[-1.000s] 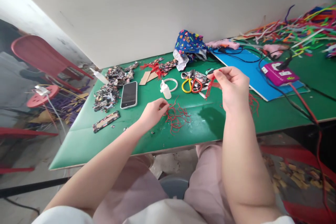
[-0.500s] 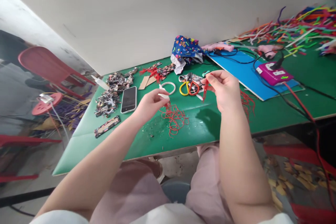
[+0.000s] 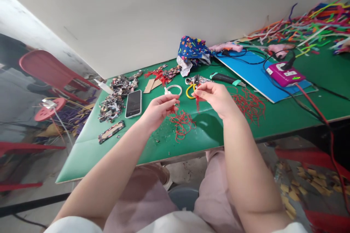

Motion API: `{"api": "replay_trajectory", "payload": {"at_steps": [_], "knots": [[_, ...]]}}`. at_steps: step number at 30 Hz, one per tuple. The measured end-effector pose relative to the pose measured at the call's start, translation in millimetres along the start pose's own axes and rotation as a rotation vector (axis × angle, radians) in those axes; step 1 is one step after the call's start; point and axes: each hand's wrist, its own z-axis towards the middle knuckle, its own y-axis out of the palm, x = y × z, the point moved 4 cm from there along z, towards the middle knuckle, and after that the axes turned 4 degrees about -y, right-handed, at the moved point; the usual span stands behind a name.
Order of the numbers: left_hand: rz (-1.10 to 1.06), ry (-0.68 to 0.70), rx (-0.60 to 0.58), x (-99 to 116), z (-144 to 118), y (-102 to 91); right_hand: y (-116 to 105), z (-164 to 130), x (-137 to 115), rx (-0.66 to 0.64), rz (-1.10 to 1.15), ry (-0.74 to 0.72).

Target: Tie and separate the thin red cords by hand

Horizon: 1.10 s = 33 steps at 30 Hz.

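My left hand is closed in a pinch over the near middle of the table, with red string at its fingertips. Below it lies a loose tangle of red string. Across a small gap, my right hand pinches a short bunch of red string that hangs down from the fingers. Just behind this hand are scissors; their yellow handle shows, while the rest is partly covered. A white ring-shaped thing lies behind my left hand. A black and teal tool handle rests beyond my right hand.
A phone, patterned fabric scraps and a fabric-edged strip lie to the left. More red string spreads at right, before a blue board and a purple power socket with cables. Colourful strips fill the far right.
My right hand has moved left and slightly down with its red string, closer to my left hand. It now covers the scissors' orange handle and uncovers the black and teal handle.
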Motion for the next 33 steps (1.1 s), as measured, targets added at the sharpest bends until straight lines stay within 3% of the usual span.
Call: {"api": "replay_trajectory", "payload": {"at_steps": [9, 11, 16, 21, 24, 27, 30, 33], "knots": [[0.012, 0.021, -0.084, 4, -5, 3.7, 38, -3, 19, -0.372, -0.096, 0.009], [0.026, 0.022, -0.076, 5, -7, 3.0, 38, -3, 20, -0.394, -0.126, 0.031], [0.171, 0.080, -0.006, 4, -4, -5.9, 10, 2, 15, -0.225, -0.147, 0.014], [1.026, 0.255, 0.080, -1, 10, -10.7, -22, 7, 13, 0.110, -0.220, -0.076], [1.214, 0.299, 0.083, -8, 8, -5.1, -31, 7, 9, 0.263, -0.253, -0.122], [1.364, 0.340, 0.082, -15, -5, 7.9, -30, 7, 6, 0.256, -0.257, -0.130], [1.687, 0.418, -0.028, -27, -17, 24.2, -26, 7, 4, 0.219, -0.263, -0.131], [1.777, 0.422, -0.070, -38, -18, 28.6, -21, 6, 2, 0.193, -0.281, -0.133]]}}
